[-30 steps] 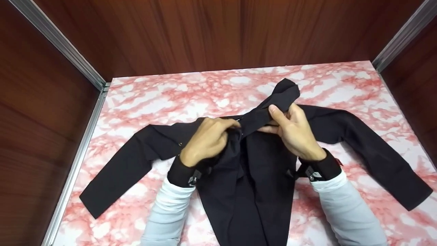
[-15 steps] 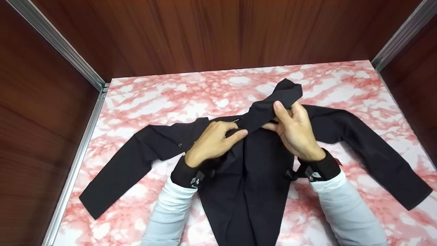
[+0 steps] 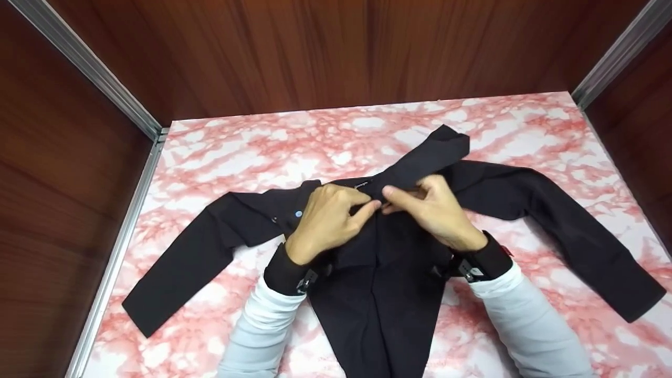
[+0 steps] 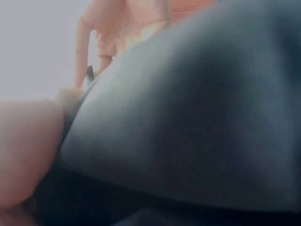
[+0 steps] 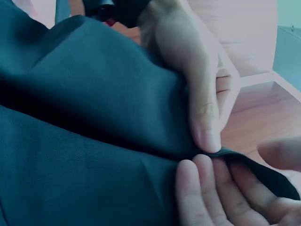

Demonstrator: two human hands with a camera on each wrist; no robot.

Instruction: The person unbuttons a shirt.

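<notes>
A black long-sleeved shirt (image 3: 401, 273) lies front up, sleeves spread to both sides. Its raised collar (image 3: 428, 157) slants up to the right, and a small label (image 3: 362, 185) shows at the neck. At the front neck edge my left hand (image 3: 326, 220) pinches the cloth between thumb and fingers. Close beside it, my right hand (image 3: 440, 212) holds the base of the collar, thumb tip near the left thumb. In the right wrist view, the right fingers (image 5: 221, 197) lie against the cloth edge. Blurred black cloth (image 4: 188, 117) hides most of the left wrist view.
The shirt lies on a tabletop (image 3: 252, 149) with a red-and-white marbled pattern. Dark wood panels (image 3: 336, 52) stand behind and at both sides, with metal rails (image 3: 89, 58) at the corners. A small light-blue dot (image 3: 298, 213) shows by the left hand.
My right hand has slid left and down along the collar to meet the left. The left thumb has come out over the neck edge, and the shirt's front edges lie closer together.
</notes>
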